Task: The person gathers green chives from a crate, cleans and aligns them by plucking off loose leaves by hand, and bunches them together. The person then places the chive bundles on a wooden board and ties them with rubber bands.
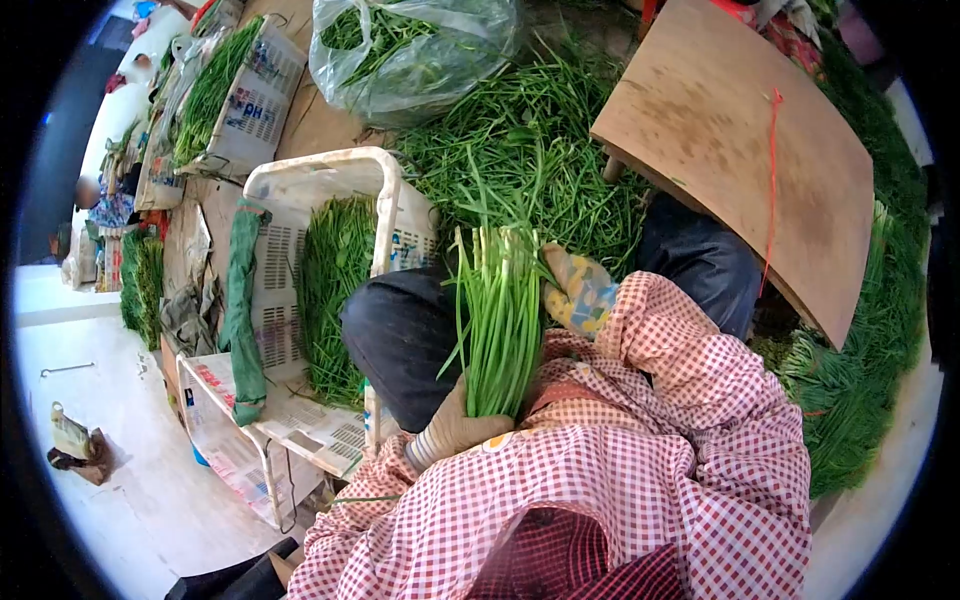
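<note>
An upright bunch of garlic chives is held in front of my chest, its pale cut ends at the top and its green leaves hanging down. My left hand, in a beige knitted glove, is closed around the lower leafy part. Near the pale ends, my right hand, also gloved below a yellow-and-blue patterned cuff, grips the bunch from the side; some of its fingers are hidden behind the stalks. Just beyond the bunch lies a loose heap of chives on the floor.
Left of my knee stands a white plastic crate holding chives, with a green cloth strip on its side. A clear plastic bag of greens sits ahead. A wooden board with a red string rises at right. More chives lie far right.
</note>
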Action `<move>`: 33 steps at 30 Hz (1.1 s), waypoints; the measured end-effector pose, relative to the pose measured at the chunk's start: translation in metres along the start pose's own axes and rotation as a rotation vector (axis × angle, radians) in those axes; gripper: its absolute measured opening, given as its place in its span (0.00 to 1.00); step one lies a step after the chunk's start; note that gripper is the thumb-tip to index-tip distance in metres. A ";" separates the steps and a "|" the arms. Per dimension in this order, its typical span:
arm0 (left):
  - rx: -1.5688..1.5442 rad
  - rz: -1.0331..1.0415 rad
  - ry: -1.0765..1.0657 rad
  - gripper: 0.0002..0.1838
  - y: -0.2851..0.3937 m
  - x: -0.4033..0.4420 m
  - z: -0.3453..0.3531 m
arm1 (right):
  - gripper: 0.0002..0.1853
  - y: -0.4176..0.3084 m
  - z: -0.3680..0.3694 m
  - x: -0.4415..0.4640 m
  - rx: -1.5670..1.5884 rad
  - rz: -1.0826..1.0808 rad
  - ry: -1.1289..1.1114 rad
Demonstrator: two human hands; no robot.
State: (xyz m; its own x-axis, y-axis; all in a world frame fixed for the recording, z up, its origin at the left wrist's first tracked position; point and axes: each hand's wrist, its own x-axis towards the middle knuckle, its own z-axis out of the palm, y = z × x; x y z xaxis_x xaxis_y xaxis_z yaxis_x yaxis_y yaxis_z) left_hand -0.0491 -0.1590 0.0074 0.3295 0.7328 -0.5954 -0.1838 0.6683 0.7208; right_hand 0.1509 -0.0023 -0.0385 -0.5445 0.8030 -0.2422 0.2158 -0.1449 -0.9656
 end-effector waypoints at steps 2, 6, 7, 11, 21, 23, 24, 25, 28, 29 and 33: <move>0.016 -0.063 0.047 0.47 -0.005 -0.001 -0.004 | 0.24 -0.006 -0.017 0.017 -0.135 0.073 0.120; 0.197 -0.044 0.099 0.48 -0.012 -0.003 -0.008 | 0.20 0.020 -0.089 0.059 -0.304 -0.084 0.600; 0.216 -0.028 0.111 0.49 -0.014 -0.003 -0.008 | 0.19 0.006 -0.095 0.057 -0.283 -0.097 0.593; 0.301 -0.032 0.142 0.51 -0.021 0.006 -0.003 | 0.38 -0.039 -0.080 0.039 0.080 0.393 -0.246; 0.314 -0.076 0.182 0.59 -0.021 0.011 0.005 | 0.26 -0.022 -0.028 0.070 -0.716 0.239 -0.280; 0.324 -0.083 0.183 0.60 -0.027 0.012 0.004 | 0.23 0.000 -0.045 0.086 -0.145 0.322 -0.038; 0.345 -0.090 0.182 0.60 -0.029 0.013 0.003 | 0.22 -0.015 -0.060 0.088 -0.093 0.315 0.021; 0.140 -0.030 0.129 0.62 -0.030 0.013 0.006 | 0.22 -0.030 -0.075 0.089 -0.042 0.305 0.079; 0.283 0.003 0.016 0.61 -0.075 0.031 -0.009 | 0.20 -0.039 -0.118 0.099 0.029 0.312 0.091; 0.146 0.009 -0.011 0.61 -0.080 0.036 -0.007 | 0.21 -0.036 -0.126 0.102 0.220 0.134 -0.257; -1.097 -0.448 0.169 0.36 -0.001 0.036 0.036 | 0.37 -0.115 -0.048 0.061 -1.019 -0.031 -0.561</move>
State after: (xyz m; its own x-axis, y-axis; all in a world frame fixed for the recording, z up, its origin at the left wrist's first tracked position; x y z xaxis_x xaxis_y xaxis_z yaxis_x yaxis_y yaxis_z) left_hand -0.0035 -0.1381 -0.0016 0.4552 0.3592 -0.8147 -0.8027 0.5615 -0.2009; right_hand 0.1319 0.0912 0.0621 -0.7884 0.3922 -0.4740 0.6089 0.6071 -0.5105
